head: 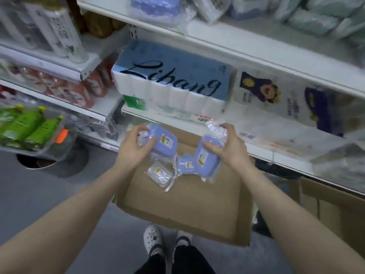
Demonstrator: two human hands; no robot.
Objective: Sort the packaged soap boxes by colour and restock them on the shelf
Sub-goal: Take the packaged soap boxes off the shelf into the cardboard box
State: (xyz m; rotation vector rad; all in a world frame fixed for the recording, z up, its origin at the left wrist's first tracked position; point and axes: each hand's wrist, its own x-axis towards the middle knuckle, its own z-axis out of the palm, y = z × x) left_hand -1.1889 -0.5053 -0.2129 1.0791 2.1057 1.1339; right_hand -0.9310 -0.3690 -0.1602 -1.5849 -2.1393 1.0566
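My left hand (134,149) grips a blue soap box (165,141) in clear wrap, held above the open cardboard box (183,212) on the floor. My right hand (225,147) grips a second blue soap box (205,157), its plastic wrap bunched above my fingers. Inside the carton lie a third, smaller-looking blue soap box (186,165) and a clear white soap box (160,175), both wrapped. On the top shelf, at the frame's upper edge, sit more blue soap boxes (156,6) and green ones (316,18).
A large blue Libang tissue pack (171,80) fills the middle shelf ahead, with white and purple tissue packs (276,97) to its right. Green bottles (25,127) and red packs (79,91) stand at left. Another carton (335,212) sits at right. My feet (152,240) are below.
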